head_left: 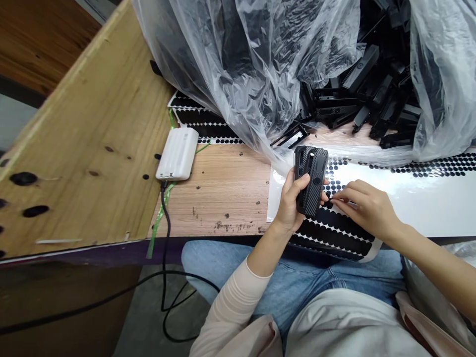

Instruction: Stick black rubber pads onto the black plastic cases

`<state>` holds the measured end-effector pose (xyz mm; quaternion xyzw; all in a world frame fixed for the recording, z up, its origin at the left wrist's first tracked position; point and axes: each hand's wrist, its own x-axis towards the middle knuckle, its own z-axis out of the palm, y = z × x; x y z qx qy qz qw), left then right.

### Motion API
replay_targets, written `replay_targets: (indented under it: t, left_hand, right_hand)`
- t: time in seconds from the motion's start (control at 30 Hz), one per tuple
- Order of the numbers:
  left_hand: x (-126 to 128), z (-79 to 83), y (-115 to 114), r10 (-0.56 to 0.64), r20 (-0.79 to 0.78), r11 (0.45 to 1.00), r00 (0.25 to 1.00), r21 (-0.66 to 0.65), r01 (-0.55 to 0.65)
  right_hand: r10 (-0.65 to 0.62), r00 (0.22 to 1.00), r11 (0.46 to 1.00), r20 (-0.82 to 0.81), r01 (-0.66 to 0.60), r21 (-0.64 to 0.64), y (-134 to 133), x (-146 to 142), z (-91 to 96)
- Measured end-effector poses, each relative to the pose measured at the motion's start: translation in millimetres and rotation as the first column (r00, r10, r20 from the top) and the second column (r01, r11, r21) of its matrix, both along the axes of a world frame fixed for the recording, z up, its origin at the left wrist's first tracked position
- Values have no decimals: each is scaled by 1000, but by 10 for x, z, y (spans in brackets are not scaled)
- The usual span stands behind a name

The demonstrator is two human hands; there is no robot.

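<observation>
A black carbon-patterned plastic housing point(311, 181) is gripped upright in the left hand point(288, 208), with the fingers closed around its lower part and its patterned face turned toward the right. It is held up over a sheet of black round adhesive dots point(334, 230), which lies on white backing across the front of the bench. The right hand point(366, 210) is brought in from the right, with its fingers drawn almost together in a narrow pinch. Their tips are placed at the lower right edge of the housing, though whether contact is made cannot be told. Whether a dot is held between them is also too small to tell. The work in hand is thus seen at that edge, with the housing presented to the pinching fingers.

Behind the hands, a clear plastic bag point(241, 64) is heaped on the wood-grain bench point(223, 198), and a pile of black plastic parts point(372, 99) spills from it. A second dot sheet point(201, 119) is partly covered by the bag. To the left, a white power bank point(177, 153) lies on the bench with a black cable point(166, 223) running down over the edge, beside a strip of green tape point(159, 218). A raw wooden board point(85, 148) is propped along the bench's left side.
</observation>
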<state>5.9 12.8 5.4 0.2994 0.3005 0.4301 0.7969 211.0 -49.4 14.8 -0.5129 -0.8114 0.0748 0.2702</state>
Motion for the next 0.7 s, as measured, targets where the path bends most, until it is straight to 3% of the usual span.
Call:
replay_targets:
  t: [0.07, 0.13, 0.17, 0.23, 0.27, 0.33, 0.4, 0.47, 0.7]
  left_hand:
    - [-3, 1, 0, 1, -3, 1000, 1000, -1, -1]
    - [-10, 6, -1, -22, -1, 1000, 1000, 6, 22]
    - [-15, 11, -3, -42, 0, 999, 999, 14, 42]
    - [-24, 27, -6, -81, 1, 996, 997, 29, 81]
    - [-28, 36, -8, -94, 0, 995, 996, 32, 94]
    - [-34, 52, -9, -105, -4, 994, 994, 22, 105]
    - [-38, 57, -7, -110, -6, 994, 994, 8, 110]
    - [-43, 53, -3, -116, -10, 993, 993, 4, 116]
    - [-62, 37, -5, -126, -14, 992, 992, 2, 126]
  right_hand:
    - [191, 979, 980, -70, -187, 62, -27, 19, 80]
    - [252, 933, 968, -255, -245, 63, -3, 50, 253]
    - [181, 909, 982, -375, -190, 14, 31, 70, 356]
    - [-83, 815, 982, -574, -32, -188, 141, 111, 549]
    - [-209, 750, 951, -627, 6, -310, 211, 127, 622]
    - [-357, 648, 868, -673, -37, -496, 359, 137, 702]
    - [-403, 605, 805, -687, -122, -580, 482, 114, 708]
    - [-408, 609, 776, -680, -160, -610, 556, 72, 679]
    - [-381, 630, 775, -677, -182, -605, 584, -14, 659]
